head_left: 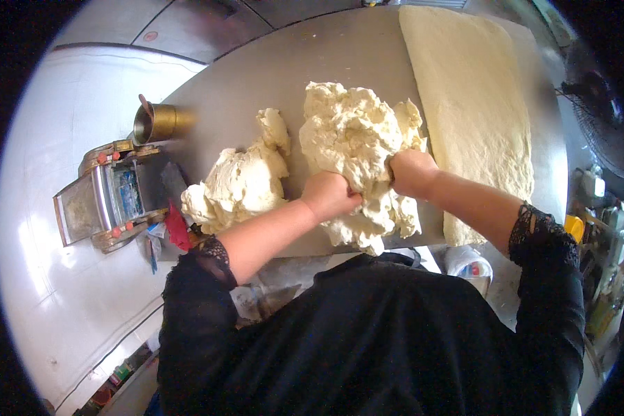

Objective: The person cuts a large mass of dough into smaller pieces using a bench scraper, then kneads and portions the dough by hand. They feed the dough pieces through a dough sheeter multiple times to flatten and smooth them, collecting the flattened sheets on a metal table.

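A large, lumpy mass of pale dough (351, 122) lies before me on the metal worktable (234, 88). My left hand (328, 196) is closed on its near left part, knuckles up. On its right side, my right hand (415, 174) grips the dough in a fist. The fingertips of both hands are mostly hidden. Ragged folds of the same dough hang below the hands, close to the table's front edge. A second, smaller heap of dough (244, 179) rests to the left, apart from the large mass.
A long flat sheet of dough (470, 114) covers the table's right side. At the left end stand a brass-coloured metal pot (156, 124) and a dough-rolling machine (117, 195), beside a red cloth or bag (177, 227). A fan (598, 112) is beyond the right edge.
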The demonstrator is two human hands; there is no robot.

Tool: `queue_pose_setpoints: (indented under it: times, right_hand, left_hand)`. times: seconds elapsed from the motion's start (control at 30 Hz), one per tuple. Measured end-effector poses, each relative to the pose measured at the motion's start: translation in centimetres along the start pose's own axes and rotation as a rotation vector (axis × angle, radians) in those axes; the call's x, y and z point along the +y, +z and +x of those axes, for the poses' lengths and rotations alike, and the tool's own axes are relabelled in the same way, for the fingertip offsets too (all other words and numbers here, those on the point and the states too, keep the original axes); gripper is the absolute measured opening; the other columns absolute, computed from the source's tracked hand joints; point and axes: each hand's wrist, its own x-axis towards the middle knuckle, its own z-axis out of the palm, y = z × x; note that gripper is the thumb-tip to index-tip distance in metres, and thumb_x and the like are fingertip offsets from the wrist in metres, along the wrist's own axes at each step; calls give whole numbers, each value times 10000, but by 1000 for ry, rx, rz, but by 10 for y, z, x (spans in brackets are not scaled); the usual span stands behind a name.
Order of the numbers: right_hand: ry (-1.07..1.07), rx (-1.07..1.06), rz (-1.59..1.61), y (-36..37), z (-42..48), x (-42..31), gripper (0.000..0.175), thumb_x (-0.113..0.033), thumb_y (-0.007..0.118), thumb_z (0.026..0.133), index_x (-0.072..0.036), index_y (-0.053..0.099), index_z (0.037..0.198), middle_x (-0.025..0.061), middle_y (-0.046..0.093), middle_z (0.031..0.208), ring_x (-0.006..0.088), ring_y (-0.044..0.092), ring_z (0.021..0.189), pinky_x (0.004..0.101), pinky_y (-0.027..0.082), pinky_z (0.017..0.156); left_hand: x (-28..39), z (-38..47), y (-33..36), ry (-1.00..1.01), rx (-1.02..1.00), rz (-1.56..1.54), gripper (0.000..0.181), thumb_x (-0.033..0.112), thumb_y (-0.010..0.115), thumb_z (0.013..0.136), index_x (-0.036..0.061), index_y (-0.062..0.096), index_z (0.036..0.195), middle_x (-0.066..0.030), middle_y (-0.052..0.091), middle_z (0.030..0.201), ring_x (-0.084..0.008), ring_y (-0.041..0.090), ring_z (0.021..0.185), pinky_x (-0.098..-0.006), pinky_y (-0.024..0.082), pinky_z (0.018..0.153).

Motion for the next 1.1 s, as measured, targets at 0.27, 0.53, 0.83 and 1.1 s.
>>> queue_pose_setpoints:
  times: [0.27,0.53,0.83,1.1]
  right_hand:
    - [69,287,-101,42,7,0,178,-205,683,744,-88,693,878,163,713,843,354,704,836,459,553,739]
    - [-206,273,548,-51,-3,19,175,-225,717,791,-98,618,722,-5,557,615,121,501,571,311,427,536]
    - [-51,-81,577,-63,59,34,190,-207,702,746,-61,616,659,18,544,588,120,493,548,315,385,502]
    - [87,172,247,-39,64,15,231,-224,599,820,-49,721,908,206,698,835,380,689,831,466,550,741]
  left_hand:
    - [18,-10,15,-62,153,118,314,388,653,821,97,760,867,-170,721,869,-370,696,829,-453,557,787]
    - [24,3,-76,81,4,-342,387,440,707,907,62,724,824,-4,647,711,-90,566,650,-298,478,602]
    - [3,89,-74,70,1,-318,206,214,683,789,49,666,665,-22,571,580,-113,492,549,-324,440,558]
    - [14,87,-61,45,195,-43,194,255,643,782,87,739,779,-176,698,789,-360,677,737,-455,545,689]
